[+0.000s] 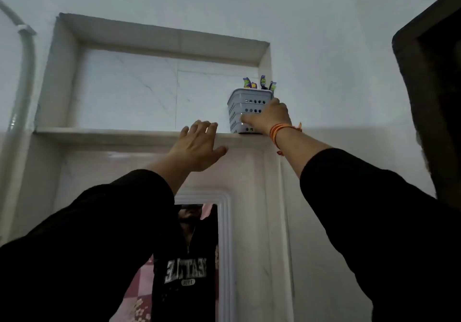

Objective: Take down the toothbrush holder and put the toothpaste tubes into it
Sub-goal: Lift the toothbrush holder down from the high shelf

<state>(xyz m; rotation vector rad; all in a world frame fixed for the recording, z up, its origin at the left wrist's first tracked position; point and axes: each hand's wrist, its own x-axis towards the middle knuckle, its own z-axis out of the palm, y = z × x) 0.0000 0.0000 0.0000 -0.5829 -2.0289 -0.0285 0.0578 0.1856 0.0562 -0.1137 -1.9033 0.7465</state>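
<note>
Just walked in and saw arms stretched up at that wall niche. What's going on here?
A person is reaching up to a recessed shelf above a mirror. Their right hand is on the side of a white perforated toothbrush holder standing at the shelf's right end, toothbrushes poking out the top. The left hand is open, resting at the shelf edge. The holder is not yet lifted.

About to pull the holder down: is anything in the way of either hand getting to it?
Nothing visible. The right hand is already on the holder at the right end of the ledge. The left hand is spread at the ledge's edge just left of it, with only bare ledge between.
</note>
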